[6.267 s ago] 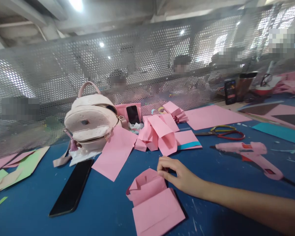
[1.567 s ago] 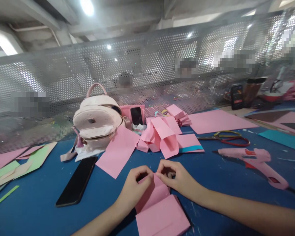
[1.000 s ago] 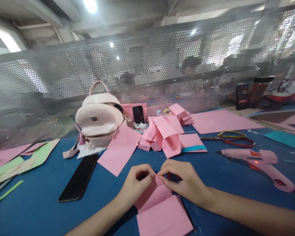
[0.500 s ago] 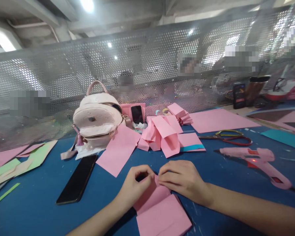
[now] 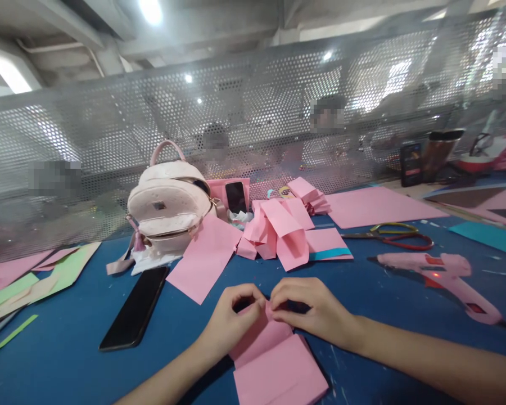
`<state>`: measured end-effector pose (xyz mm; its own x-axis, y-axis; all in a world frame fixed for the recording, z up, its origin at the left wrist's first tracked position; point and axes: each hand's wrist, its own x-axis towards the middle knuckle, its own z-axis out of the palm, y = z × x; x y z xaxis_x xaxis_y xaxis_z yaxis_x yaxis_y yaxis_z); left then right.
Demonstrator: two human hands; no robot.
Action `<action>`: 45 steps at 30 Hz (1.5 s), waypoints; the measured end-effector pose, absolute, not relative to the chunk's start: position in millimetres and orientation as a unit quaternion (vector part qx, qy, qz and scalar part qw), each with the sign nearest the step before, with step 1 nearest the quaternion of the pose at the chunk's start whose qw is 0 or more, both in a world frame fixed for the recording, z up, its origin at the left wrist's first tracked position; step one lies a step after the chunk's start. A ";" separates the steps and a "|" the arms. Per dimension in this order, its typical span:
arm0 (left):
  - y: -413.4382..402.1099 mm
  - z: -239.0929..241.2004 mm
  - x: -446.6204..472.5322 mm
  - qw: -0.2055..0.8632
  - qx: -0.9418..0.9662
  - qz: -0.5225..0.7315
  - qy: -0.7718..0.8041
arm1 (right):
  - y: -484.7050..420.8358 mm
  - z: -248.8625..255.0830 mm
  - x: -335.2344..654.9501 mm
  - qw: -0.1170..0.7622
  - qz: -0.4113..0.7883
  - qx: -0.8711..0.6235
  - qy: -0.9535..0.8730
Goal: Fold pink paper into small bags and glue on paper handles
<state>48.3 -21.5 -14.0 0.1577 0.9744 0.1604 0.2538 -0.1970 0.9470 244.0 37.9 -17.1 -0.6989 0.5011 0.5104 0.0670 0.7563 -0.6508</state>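
Note:
A sheet of pink paper (image 5: 261, 336) stands up between my hands, its far edge pinched by both. My left hand (image 5: 236, 315) has thumb and forefinger closed on that edge from the left. From the right, my right hand (image 5: 310, 309) pinches the same edge, its fingers curled beside the left thumb. A folded piece of pink paper (image 5: 282, 374) lies nearer to me, against the sheet's lower part. My fingertips hide the exact spot they grip. Beyond my hands lies a pile of folded pink paper pieces (image 5: 274, 230).
A pink glue gun (image 5: 442, 270) with a lit red light lies at right, below the scissors (image 5: 400, 236). To the left are a black phone (image 5: 135, 309) and green paper (image 5: 63, 273). A pale backpack (image 5: 168, 197) stands before a perforated metal screen (image 5: 261, 101).
My right thumb has come into view below the curled fingers, with a gap opening between them. The left hand and the paper have hardly moved.

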 end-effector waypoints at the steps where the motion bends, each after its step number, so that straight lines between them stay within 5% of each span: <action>1: -21.7 -13.9 48.8 0.413 0.638 0.437 0.481 | 37.8 -17.0 243.5 0.347 0.324 -0.176 -0.862; 14: -23.8 -11.6 46.5 0.294 0.710 0.416 0.487 | 34.5 -19.4 237.1 0.315 0.517 -0.308 -0.734; 25: -26.1 -9.4 45.1 0.190 0.775 0.352 0.490 | 34.7 -19.1 236.1 0.312 0.546 -0.306 -0.715; 40: -24.4 -12.7 50.4 0.427 0.606 0.421 0.523 | 30.3 -16.8 236.9 0.294 0.556 -0.293 -0.720; 45: -25.8 -12.7 50.8 0.399 0.620 0.425 0.526 | 28.4 -17.8 236.6 0.284 0.544 -0.283 -0.737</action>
<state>50.8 -25.8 -12.7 0.0868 0.9904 0.1074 0.3135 -0.1294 0.9407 236.6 28.4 -17.8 -0.6790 0.7257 0.1108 0.1083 0.2484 -0.9626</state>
